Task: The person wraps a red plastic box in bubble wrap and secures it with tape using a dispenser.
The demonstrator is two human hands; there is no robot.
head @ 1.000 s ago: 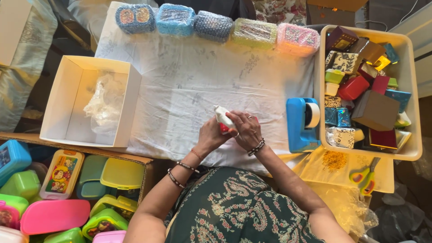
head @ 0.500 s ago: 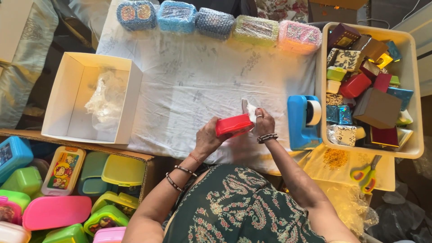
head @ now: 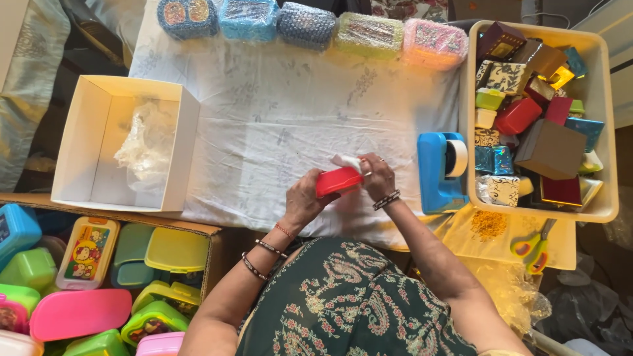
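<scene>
Since prev frame the red box point(head: 338, 181) sits a bit lower and flatter between the hands, w/ a white scrap point(head: 347, 161) now poking up at its far edge.

Landmark = white cloth point(head: 264, 118) over the table. Cream bin point(head: 603, 132) off cloth's right edge, packed w/ small boxes. White carton point(head: 175, 155) on cloth's left side, clear plastic wrap point(head: 145, 142) inside. Cardboard box of coloured plastic lunch boxes point(head: 86, 290) below cloth's left corner. Row of mesh-wrapped boxes point(head: 310, 26) along cloth's far edge. Blue tape dispenser point(head: 438, 171) at cloth's right edge, just beside bin. Scissors point(head: 535, 245) on yellow sheet, off cloth's near-right corner.

Red box held above cloth's near edge, centre-right. Left hand point(head: 304, 198) clamped on its left end, fingers wrapped. Right hand point(head: 377, 177) grips its right end, fingertips pinching the white scrap.
</scene>
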